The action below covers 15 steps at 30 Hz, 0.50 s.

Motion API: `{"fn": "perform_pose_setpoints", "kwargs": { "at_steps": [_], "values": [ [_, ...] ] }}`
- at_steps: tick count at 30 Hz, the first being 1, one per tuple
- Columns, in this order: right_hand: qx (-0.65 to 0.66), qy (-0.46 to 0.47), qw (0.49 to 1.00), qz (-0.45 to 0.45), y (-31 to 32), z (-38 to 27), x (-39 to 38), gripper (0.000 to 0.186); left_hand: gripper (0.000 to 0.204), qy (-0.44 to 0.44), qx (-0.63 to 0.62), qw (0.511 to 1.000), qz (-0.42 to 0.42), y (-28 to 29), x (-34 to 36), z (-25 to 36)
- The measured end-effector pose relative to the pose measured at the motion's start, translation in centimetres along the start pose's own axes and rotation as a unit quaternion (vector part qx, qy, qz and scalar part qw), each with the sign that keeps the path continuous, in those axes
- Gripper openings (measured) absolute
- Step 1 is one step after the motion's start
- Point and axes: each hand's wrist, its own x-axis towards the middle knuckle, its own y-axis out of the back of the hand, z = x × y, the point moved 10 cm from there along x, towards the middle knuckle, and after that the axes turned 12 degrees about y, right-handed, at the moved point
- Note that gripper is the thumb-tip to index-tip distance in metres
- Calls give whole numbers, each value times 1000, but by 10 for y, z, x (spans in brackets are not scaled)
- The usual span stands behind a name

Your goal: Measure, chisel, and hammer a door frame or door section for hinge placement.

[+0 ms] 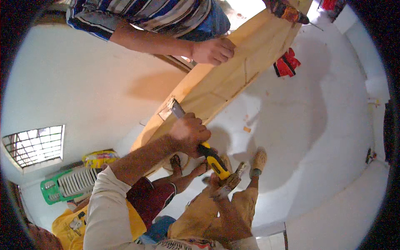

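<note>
My left hand [189, 134] is closed around a chisel with a flat grey blade [178, 110] and a yellow and black handle [216, 163]. The blade's tip meets a pale, chipped recess [167, 109] in the edge of a long wooden panel [216, 88]. Below the handle's butt, my right hand [215, 186] is closed on a worn grey-brown, bar-like tool [234, 178]. That tool lies close against the handle's end; whether they touch I cannot tell. Its exact kind is unclear.
Across the panel, a person in a striped shirt rests a hand [214, 51] on it. A drill [289, 12] lies at the panel's far end. A red and black object [286, 63] is on the floor. Someone in a yellow shirt [68, 223] is at lower left, near a green-ended slatted object [73, 185].
</note>
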Motion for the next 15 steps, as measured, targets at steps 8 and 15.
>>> {"fn": "perform_pose_setpoints", "kwargs": {
  "at_steps": [8,15],
  "values": [
    [627,-164,762,2,-43,49,-23,23,35,19,15,1000,-3,-5,-8,-7],
    [231,64,971,10,8,51,-16,36,34,11,8,999,51,11,-4,2]
  ]
}}
